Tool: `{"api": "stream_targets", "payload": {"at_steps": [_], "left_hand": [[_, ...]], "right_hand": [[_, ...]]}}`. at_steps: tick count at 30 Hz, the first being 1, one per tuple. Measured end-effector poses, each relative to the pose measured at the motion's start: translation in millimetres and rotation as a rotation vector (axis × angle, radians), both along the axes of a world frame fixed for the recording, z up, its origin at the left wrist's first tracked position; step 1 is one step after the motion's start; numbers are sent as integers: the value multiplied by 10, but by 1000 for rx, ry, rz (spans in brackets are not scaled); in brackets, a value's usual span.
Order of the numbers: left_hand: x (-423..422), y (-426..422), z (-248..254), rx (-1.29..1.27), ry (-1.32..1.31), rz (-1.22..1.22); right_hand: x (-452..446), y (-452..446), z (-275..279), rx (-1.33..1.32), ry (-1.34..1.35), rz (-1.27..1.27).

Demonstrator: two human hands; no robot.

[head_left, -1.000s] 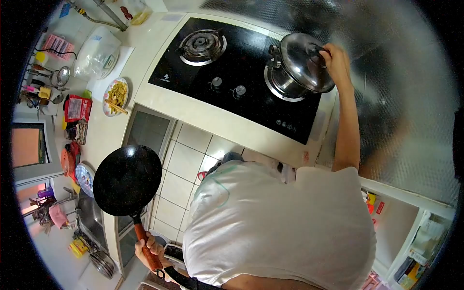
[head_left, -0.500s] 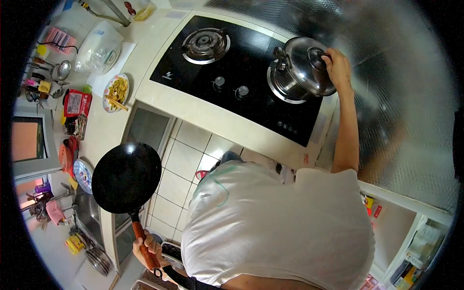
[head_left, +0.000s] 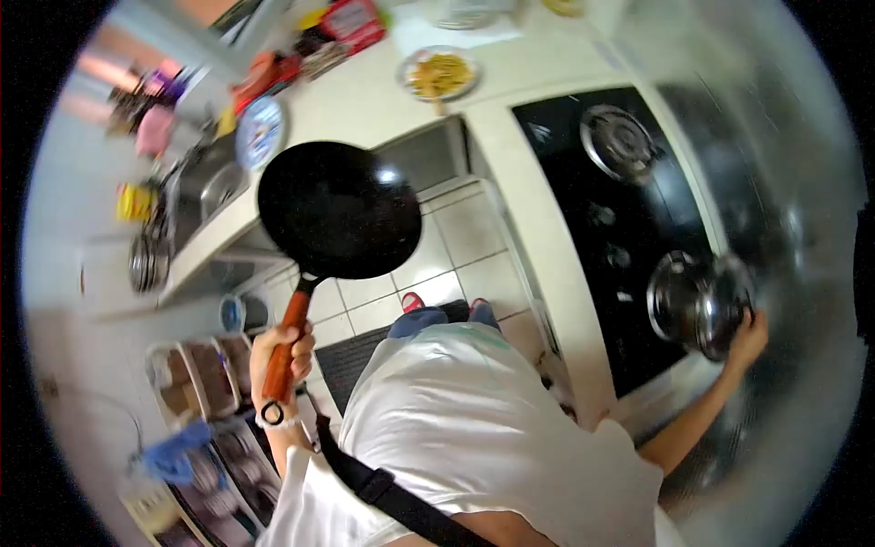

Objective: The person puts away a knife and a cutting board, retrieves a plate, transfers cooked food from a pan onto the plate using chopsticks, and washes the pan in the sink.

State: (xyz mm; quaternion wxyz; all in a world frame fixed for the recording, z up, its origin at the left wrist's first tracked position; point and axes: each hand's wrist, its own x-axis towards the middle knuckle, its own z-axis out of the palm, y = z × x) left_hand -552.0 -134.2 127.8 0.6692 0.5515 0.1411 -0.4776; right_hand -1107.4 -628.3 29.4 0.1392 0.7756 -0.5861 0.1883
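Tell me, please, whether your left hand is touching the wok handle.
Touching: the head view plainly shows the left hand wrapped around the wok handle, fingers curled over its side.

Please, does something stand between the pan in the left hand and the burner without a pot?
Nothing visible stands between the pan in the left hand and that burner. The plate of food lies on the counter, to one side of that path.

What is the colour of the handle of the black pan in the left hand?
The handle is reddish brown; head view shows it best.
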Motion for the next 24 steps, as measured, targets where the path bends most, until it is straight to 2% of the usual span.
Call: {"api": "stream_targets", "payload": {"at_steps": [5,7,8,9,11,12,13,14,15,16,17,20,21,22,24], "left_hand": [[109,187,-13,-40,-29,-5],[220,358,-24,-95,-6,50],[248,428,-49,-127,1,41],[285,578,-28,-167,8,36],[412,845,61,-203,7,36],[480,967,95,-170,-11,66],[533,1081,109,-137,-27,97],[607,1104,83,-137,-28,120],[658,1267,90,-144,-45,136],[715,1421,85,-147,-57,147],[790,1584,92,-150,-53,164],[987,2020,127,-174,-74,161],[1069,2070,128,-161,-72,168],[1110,2237,120,-157,-88,183],[1207,2498,115,-146,-79,227]], "right_hand": [[-42,-29,-79,107,75,-187],[511,193,230,221,-48,-369],[342,78,-10,53,65,-308],[741,296,270,142,-18,-400],[1066,389,372,65,-46,-310],[1032,250,223,-28,46,-198],[1297,277,240,-153,67,59],[1575,240,163,-38,-32,79],[2072,535,333,70,-128,101],[2332,535,221,-31,-174,288],[2555,595,160,43,-232,374],[3646,1313,256,227,-271,438],[3868,1364,173,317,-283,456],[4076,1496,50,355,-419,582],[4502,1737,-130,413,-358,639]]}}
